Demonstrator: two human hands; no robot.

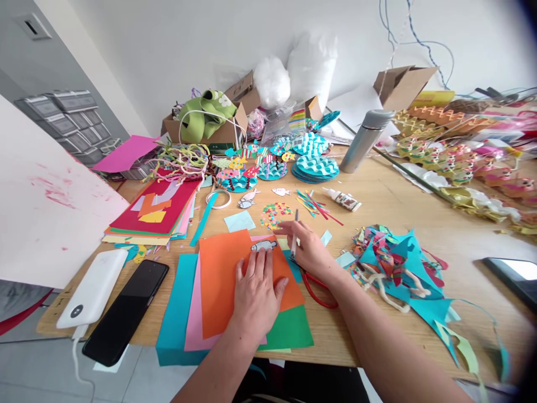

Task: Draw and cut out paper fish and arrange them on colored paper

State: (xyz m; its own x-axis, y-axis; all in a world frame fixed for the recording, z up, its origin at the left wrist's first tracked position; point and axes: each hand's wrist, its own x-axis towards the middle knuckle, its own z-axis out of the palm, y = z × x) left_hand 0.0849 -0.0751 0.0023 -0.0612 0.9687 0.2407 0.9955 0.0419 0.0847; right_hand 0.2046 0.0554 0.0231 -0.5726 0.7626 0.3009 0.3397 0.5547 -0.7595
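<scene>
My left hand [257, 288] lies flat on a sheet of orange paper [220, 280], its fingertips pressing on a small grey fish cutout [263, 245] near the sheet's top edge. A pen [296, 218] stands nearly upright in my right hand [309, 249], just right of the cutout. Red-handled scissors [321, 299] lie partly hidden under my right wrist. Beneath the orange sheet, pink paper [193, 313], blue paper [174, 319] and green paper [293, 330] stick out. Beyond the hands are paper confetti [274, 214] and another pale fish cutout [281, 192].
On the left lie a white power bank [94, 285], a black phone [128, 310] and stacked coloured paper [157, 215]. A glue bottle [343, 200] and a steel flask [367, 140] stand farther back. Paper scraps [398, 268] heap at right, near another phone [514, 282].
</scene>
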